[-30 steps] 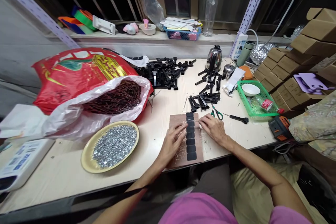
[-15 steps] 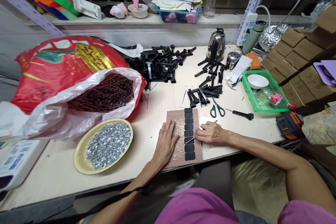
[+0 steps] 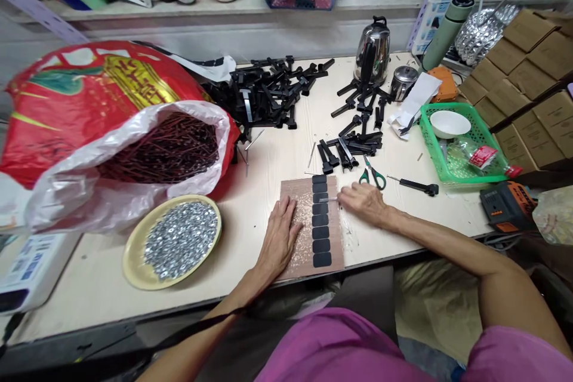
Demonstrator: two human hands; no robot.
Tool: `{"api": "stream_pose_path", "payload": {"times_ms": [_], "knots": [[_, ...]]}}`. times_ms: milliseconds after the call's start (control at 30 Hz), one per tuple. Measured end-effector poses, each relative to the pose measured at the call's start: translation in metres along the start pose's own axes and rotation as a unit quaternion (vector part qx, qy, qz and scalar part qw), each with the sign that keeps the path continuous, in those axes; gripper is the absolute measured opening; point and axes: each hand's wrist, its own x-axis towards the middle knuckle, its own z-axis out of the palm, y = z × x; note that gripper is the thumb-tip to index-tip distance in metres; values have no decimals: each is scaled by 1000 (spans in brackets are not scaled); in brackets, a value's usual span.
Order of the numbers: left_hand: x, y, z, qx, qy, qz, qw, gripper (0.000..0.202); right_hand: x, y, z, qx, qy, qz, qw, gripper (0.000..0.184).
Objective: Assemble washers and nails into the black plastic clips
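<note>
A brown wood-look board lies at the table's front edge, with a column of black rounded-rectangle pads on it and pale speckles to their left. My left hand rests flat on the board's left side, its fingers stretched out. In my right hand is a thin metal rod, pinched between closed fingers. The rod points left, across one of the upper pads. Just beyond that hand lie green-handled scissors. A black-handled tool with a thin shaft lies further right.
Black plastic parts are heaped at the back. On the left, a red bag of dark thin rods stands behind a yellow bowl of small metal pieces. A steel kettle, green basket, power tool and cardboard boxes occupy the right.
My right hand has moved up along the board, bringing the rod from a lower pad to an upper one. My left hand stays flat on the board. The camera view has shifted slightly.
</note>
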Motion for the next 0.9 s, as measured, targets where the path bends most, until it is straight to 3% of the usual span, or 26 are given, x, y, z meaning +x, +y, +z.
{"api": "stream_pose_path", "payload": {"times_ms": [67,133,267,433,600,733,833,900], "knots": [[0,0,-1,1,-4,-3,1000,53,-4,-7,-2,17,16,-100,995,31],[0,0,-2,2,-8,-4,1000,53,-8,-13,-4,12,37,-147,988,28],[1,1,-3,1,-8,2,1000,52,-10,-11,-7,-31,52,-96,994,26],[3,2,-4,3,-2,3,1000,51,-1,0,-8,-22,29,-98,995,26],[2,1,-3,-4,-3,1,1000,50,8,-3,-2,23,-39,52,998,34],[1,1,-1,-9,-2,-13,1000,50,-2,-17,-4,123,-54,-13,991,32],[3,5,-6,-12,0,-15,1000,48,-4,-18,-14,171,-21,129,977,25],[9,11,-14,-26,8,-13,1000,43,3,-17,-23,245,6,233,941,20]]}}
